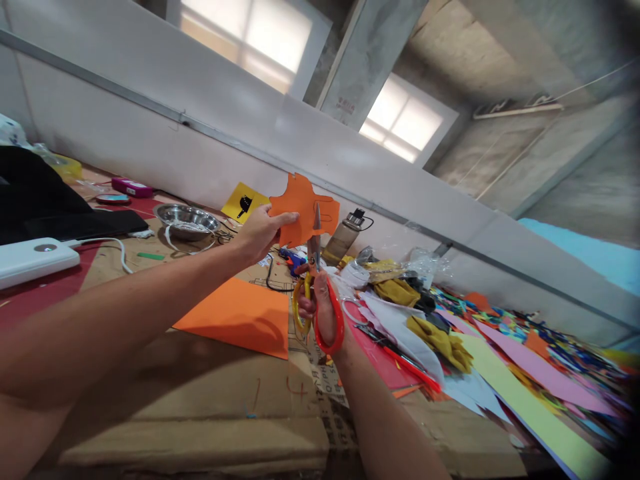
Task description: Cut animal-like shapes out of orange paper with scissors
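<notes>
My left hand (pixel 260 230) pinches the left edge of an orange foam or paper sheet (pixel 295 210), which has an irregular cut outline and a dark drawn shape at its right. My right hand (pixel 320 307) grips a pair of scissors (pixel 314 250) by its handles, one loop red and the other yellow. The blades point upward and overlap the sheet's right part, beside the drawn outline. Below the hands, a larger flat orange sheet (pixel 240 317) lies on the cardboard-covered table (pixel 200 400).
A metal bowl (pixel 186 220), a yellow card (pixel 244 202) and a blue glue gun (pixel 294 259) lie farther back, near a dark bottle (pixel 345 235). Coloured sheets and scraps (pixel 530 367) pile up at the right. At the left is a white power bank (pixel 37 259) with a cable.
</notes>
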The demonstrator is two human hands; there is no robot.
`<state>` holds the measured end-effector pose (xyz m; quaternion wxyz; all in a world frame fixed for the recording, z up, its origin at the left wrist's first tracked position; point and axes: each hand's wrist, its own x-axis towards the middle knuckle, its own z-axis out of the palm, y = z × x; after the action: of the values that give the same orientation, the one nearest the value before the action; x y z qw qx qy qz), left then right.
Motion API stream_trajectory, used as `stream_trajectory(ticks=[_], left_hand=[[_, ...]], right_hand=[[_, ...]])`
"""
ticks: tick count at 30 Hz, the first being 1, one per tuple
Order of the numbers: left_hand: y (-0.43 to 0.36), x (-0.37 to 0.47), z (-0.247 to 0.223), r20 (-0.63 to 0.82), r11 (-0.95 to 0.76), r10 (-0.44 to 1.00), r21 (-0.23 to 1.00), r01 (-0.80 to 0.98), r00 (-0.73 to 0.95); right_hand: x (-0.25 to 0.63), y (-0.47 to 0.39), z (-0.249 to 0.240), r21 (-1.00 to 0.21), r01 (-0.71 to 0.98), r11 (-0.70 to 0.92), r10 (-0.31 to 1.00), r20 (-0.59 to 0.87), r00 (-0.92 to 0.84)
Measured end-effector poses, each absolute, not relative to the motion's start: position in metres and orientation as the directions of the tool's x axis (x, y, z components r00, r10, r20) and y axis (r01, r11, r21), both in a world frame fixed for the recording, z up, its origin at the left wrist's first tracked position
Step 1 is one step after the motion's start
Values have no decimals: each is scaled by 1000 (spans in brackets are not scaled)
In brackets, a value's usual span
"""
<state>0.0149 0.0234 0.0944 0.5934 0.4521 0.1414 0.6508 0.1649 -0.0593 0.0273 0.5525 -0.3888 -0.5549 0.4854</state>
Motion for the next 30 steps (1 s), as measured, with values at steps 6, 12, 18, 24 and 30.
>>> stream_trajectory(ticks=[6, 12, 18, 24, 30], left_hand=[[23, 18, 93, 405, -237, 907, 711, -662, 111], [22, 19, 93, 394, -230, 913, 707, -669, 103], [21, 19, 94, 393, -225, 913, 708, -670, 108], [22, 18, 93, 393, -224, 913, 705, -673, 108], [24, 19, 93, 392, -231, 914, 715, -660, 106]], right_hand=[[163, -59, 28, -966, -112, 233, 969, 241, -62], [163, -60, 28, -963, -108, 246, 964, 255, -76], [164, -59, 27, -964, -121, 239, 966, 249, -75], [164, -58, 27, -964, -133, 229, 967, 241, -82], [165, -58, 26, -962, -155, 223, 969, 236, -77]])
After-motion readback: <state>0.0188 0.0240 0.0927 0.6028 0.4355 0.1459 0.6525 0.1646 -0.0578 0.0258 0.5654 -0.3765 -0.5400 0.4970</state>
